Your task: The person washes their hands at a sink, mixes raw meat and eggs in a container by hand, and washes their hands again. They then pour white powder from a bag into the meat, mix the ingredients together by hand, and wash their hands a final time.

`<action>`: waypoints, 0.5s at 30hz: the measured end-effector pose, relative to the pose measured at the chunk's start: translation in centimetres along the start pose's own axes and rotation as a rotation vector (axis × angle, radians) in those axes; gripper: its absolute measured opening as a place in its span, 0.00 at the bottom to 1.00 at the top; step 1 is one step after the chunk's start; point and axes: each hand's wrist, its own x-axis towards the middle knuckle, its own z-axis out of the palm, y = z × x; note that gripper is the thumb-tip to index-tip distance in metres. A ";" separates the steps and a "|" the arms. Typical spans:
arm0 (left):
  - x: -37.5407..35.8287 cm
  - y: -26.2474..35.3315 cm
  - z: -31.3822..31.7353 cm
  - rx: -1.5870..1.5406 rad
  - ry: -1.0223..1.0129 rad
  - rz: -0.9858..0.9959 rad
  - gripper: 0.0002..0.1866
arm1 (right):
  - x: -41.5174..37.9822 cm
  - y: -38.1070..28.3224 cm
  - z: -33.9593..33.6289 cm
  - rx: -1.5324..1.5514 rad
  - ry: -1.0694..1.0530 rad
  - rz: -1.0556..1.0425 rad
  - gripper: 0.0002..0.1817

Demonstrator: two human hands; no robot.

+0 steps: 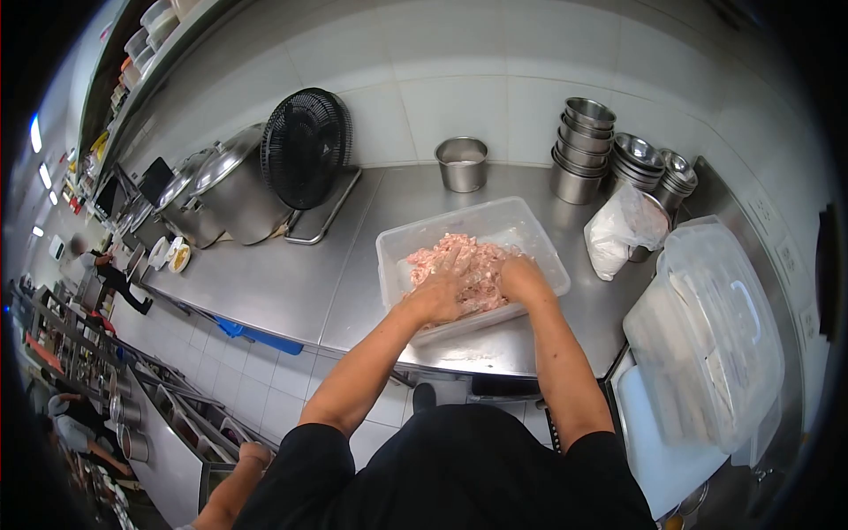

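Note:
A translucent plastic tub (539, 231) stands on the steel counter in front of me, with pink minced meat (473, 252) in it. Inside the tub, my left hand (435, 299) lies on the near left part of the meat. Its fingers are stretched out and smeared with mince. My right hand (523, 280) reaches into the right side of the meat with its fingers pointing down. Those fingertips are hidden, so I cannot see whether they grip any mince.
Behind the tub stands a steel pot (462, 163). Stacked steel containers (580, 155) and a white plastic bag (618, 234) are to the right, near clear plastic bins (711, 336). A black fan (306, 148) and large lidded pots (234, 190) stand left. Other people are at left.

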 end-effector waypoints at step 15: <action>2.1 0.7 0.2 0.291 -0.188 -0.005 0.14 | 2.7 -4.5 -1.6 0.461 0.311 -0.374 0.16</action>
